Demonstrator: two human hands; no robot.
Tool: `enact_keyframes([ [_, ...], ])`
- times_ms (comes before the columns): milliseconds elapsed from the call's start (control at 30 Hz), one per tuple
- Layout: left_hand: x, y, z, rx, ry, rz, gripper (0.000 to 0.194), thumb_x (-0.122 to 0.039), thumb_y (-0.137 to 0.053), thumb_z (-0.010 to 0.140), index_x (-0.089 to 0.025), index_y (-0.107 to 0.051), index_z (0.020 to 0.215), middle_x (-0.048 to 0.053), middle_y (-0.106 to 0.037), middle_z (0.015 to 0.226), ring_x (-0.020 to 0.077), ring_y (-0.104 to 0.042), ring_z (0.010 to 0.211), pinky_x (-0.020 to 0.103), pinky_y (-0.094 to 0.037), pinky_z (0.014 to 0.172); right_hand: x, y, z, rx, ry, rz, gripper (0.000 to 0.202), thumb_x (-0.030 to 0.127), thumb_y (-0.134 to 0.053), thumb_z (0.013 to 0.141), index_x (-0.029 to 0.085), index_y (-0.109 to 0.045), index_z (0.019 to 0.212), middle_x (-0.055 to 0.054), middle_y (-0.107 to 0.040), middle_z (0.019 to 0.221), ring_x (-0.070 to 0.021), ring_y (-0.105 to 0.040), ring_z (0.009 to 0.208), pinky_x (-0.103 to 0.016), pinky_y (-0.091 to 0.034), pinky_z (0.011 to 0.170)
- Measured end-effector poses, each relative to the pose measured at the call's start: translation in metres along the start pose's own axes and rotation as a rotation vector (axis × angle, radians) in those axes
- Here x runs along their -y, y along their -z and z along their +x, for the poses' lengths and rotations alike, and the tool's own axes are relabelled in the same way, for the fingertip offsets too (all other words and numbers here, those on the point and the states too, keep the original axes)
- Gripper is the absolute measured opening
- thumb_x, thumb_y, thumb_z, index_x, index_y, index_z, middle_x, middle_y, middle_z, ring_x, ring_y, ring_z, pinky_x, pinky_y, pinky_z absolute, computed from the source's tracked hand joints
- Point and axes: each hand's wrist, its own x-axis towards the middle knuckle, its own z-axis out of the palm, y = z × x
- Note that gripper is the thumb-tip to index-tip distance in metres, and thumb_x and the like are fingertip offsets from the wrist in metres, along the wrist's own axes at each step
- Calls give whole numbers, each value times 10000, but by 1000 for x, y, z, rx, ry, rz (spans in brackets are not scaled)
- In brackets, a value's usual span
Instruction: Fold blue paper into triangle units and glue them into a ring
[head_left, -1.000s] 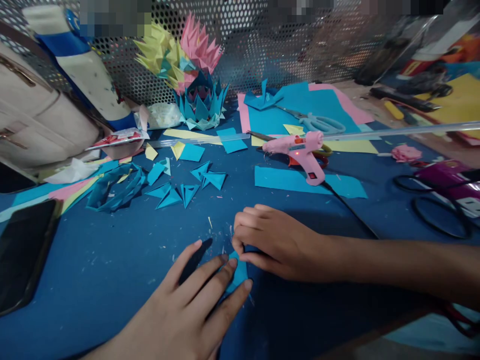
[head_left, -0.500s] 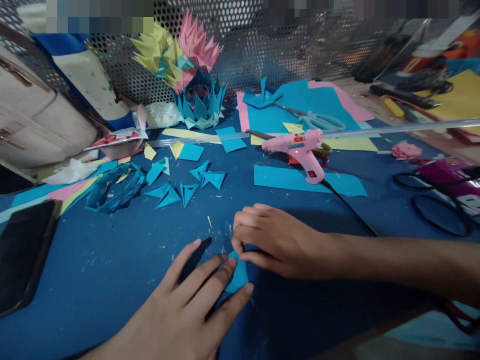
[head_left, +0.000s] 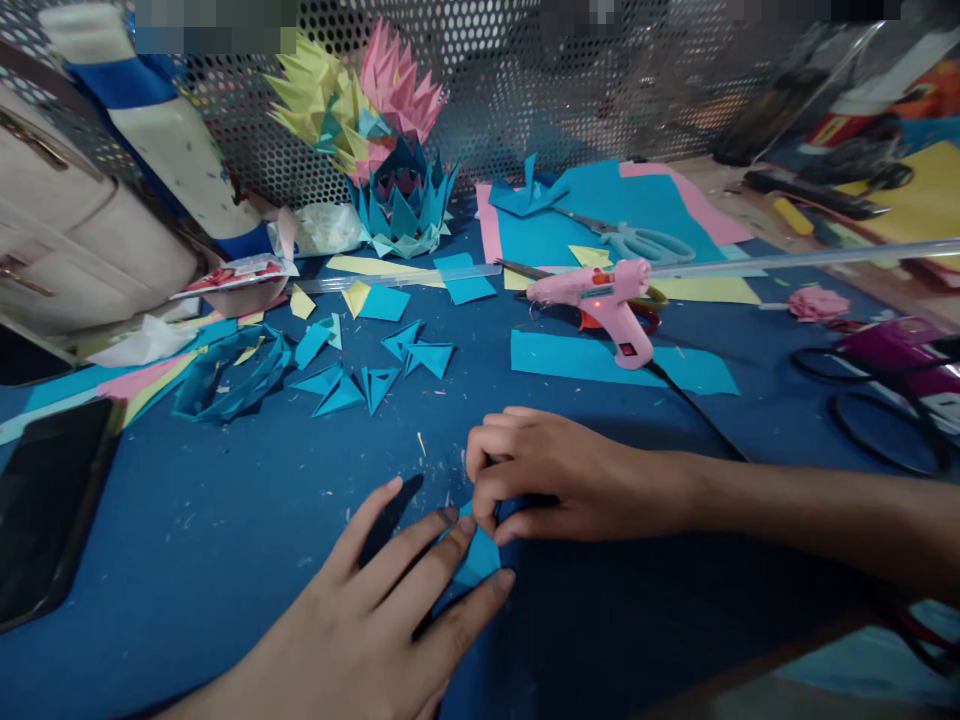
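Observation:
A small folded piece of blue paper (head_left: 478, 560) lies on the blue tabletop, partly hidden by my fingers. My left hand (head_left: 397, 590) is open, fingers spread, with its fingertips resting on the paper's left and lower sides. At the paper's upper right edge, my right hand (head_left: 547, 480) has its fingers curled, thumb and index finger pinching the edge. Beyond the hands lie several folded blue paper triangles (head_left: 381, 388) and a ring of folded blue paper (head_left: 234, 378).
A pink glue gun (head_left: 600, 300) with a lit red light rests on the table, near a blue paper strip (head_left: 570, 357). Light blue scissors (head_left: 649, 243) lie on coloured sheets. Paper flowers (head_left: 401, 85) stand at the back. A phone (head_left: 52, 510) is at left.
My right hand's thumb and index finger have shifted slightly down and right along the paper's edge. My left hand stays almost still.

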Motion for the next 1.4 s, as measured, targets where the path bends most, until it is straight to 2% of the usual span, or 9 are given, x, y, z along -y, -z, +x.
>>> enact_keyframes([
  [200, -1, -1, -1, -13, 7, -6, 415, -430, -535, 981, -312, -572, 1377, 24, -641, 1296, 213, -512, 1238, 488, -20, 1240, 3, -6, -1, -16, -10, -73, 248, 431, -532, 996, 210, -644, 988, -43, -574, 1027, -173, -501, 896, -317, -303, 826],
  [767, -1, 1, -1, 57, 1, -31, 494, -442, -520, 984, -244, -510, 1436, 21, -625, 1336, 217, -463, 1276, 495, 39, 1232, 8, -7, -1, -36, -62, -70, 139, 340, -621, 953, 206, -651, 970, -38, -553, 1022, -185, -502, 910, -325, -302, 827],
  [967, 1, 3, -1, 73, -4, -31, 509, -456, -531, 976, -230, -515, 1431, 25, -619, 1348, 218, -454, 1279, 498, 36, 1228, 7, -9, -1, -37, -73, -48, 149, 353, -631, 947, 206, -649, 966, -30, -554, 1015, -189, -512, 936, -326, -292, 831],
  [1400, 2, 4, -1, 53, -23, -39, 461, -449, -538, 969, -264, -561, 1390, 30, -637, 1310, 228, -484, 1262, 504, 13, 1225, 7, -8, -1, -34, -68, -43, 157, 353, -624, 953, 199, -651, 959, -29, -552, 1007, -182, -511, 917, -320, -281, 816],
])
